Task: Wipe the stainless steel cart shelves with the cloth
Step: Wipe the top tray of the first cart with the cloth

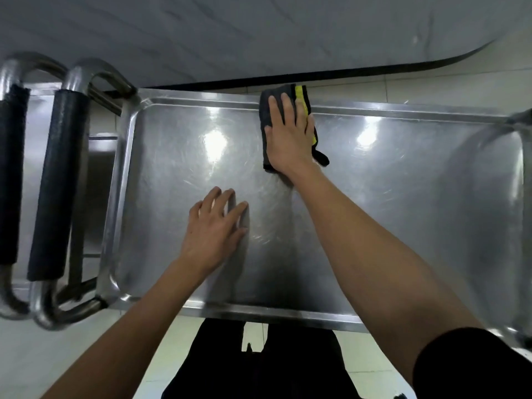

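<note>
Head view shows you one stainless steel cart shelf (403, 214), a wide tray with a raised rim running all the way round, filling the middle of the frame. Your right hand (288, 136) lies flat with straight fingers on the one cloth (266, 110), a dark cloth with a yellow edge, pressing it down at the upper centre of the frame. The cloth's top overlaps the shelf's far rim, so there is no room left above it; to its left and right the shelf surface lies bare out to the rounded corners. Your left hand (216, 223) rests open on the bare metal at centre frame, fingers spread and holding nothing, well apart from the cloth and short of the near rim. At the left of the frame stand two curved metal handles (77, 79), each with a black foam grip (62, 180), just beside the shelf's left rim. A pale tiled floor (57, 355) shows below the near rim, and a grey wall surface (259, 33) fills the top.
</note>
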A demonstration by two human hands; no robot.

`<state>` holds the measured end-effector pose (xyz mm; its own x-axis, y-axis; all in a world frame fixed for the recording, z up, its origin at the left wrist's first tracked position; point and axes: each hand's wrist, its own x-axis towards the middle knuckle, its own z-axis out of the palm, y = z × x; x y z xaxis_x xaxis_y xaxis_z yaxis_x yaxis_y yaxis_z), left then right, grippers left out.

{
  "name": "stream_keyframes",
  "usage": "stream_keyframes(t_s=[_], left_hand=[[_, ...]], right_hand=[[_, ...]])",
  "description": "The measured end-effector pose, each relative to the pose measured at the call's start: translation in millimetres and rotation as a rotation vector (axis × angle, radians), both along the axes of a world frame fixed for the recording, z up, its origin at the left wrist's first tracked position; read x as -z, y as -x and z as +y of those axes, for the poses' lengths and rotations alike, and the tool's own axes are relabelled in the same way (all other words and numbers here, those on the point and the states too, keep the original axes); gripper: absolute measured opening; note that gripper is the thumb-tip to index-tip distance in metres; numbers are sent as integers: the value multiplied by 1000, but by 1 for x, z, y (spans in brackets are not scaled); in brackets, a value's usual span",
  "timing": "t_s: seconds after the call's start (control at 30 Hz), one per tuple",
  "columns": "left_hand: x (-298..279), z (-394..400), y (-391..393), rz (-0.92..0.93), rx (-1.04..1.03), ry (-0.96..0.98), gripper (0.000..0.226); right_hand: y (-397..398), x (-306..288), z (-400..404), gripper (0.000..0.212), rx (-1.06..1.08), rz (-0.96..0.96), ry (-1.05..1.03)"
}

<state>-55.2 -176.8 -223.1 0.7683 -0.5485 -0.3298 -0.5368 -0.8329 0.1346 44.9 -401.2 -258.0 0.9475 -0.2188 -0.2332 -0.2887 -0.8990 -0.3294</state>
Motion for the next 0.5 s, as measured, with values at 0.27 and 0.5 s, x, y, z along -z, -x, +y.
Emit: stream_keyframes(t_s=[0.27, 0.5], left_hand=[[1, 9, -7, 64, -15, -46, 63], [4, 30, -9, 34, 151, -38, 66]], right_hand=[[65, 0, 32, 59, 16, 32, 26], [174, -6, 93, 59, 108, 70, 16]])
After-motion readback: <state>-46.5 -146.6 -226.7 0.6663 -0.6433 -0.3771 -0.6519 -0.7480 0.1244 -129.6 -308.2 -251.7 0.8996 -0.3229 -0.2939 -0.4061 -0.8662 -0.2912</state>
